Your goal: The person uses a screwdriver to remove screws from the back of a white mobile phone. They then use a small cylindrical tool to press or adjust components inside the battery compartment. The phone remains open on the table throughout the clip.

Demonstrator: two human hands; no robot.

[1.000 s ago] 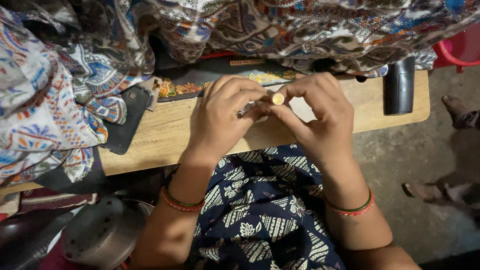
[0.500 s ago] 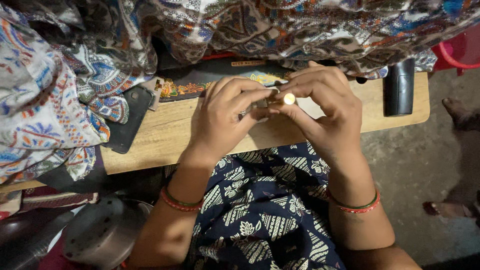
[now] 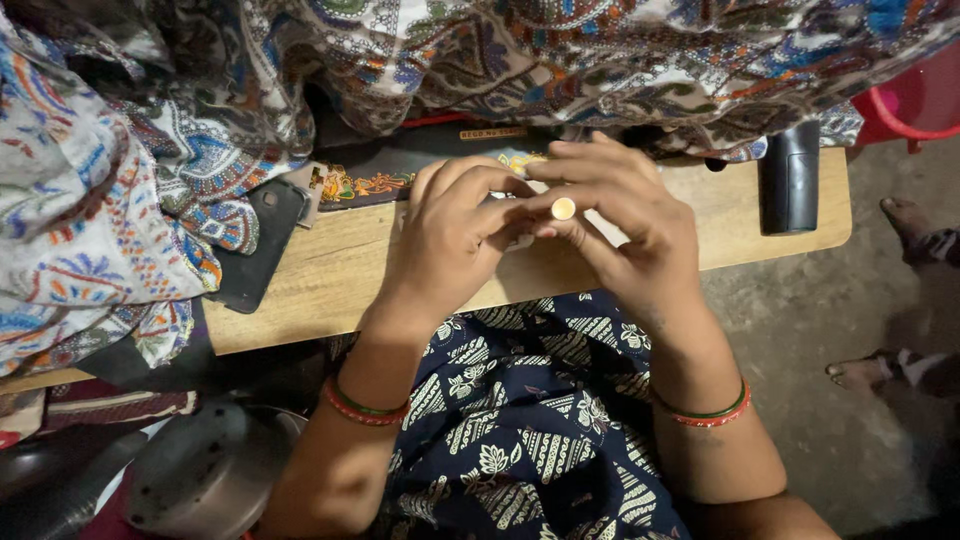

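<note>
— Wooden table (image 3: 330, 275) across the middle, and patterned fabric (image 3: 560, 55) heaped over its far side and spilling down on the left. What is going on in front of it?

— Both hands meet above the near edge of the table. The right hand (image 3: 625, 225) pinches a small round pale piece (image 3: 563, 208), perhaps a bobbin or a little spool, between thumb and fingertips. The left hand (image 3: 455, 235) is curled, its fingertips pressed in just beside that piece; I cannot tell whether it grips something of its own, a thread end perhaps.

— So what step would you say this is?

— My reading is fine finger work on the round piece, held up over the table rather than set down. Neither hand is on the fabric.

— And what would the next move ask of the hands?

— Steady fingertips, I'd judge: the right hand's pinch has to stay firm while the left hand works close against it, since the piece is small and could slip into the lap.

— Anything else near?

— A dark flat phone (image 3: 258, 245) lies on the left of the table, partly under the fabric, and a black cylinder (image 3: 788, 178) stands at the right end. Someone's bare foot (image 3: 858, 372) shows on the floor (image 3: 800, 330) to the right.
</note>
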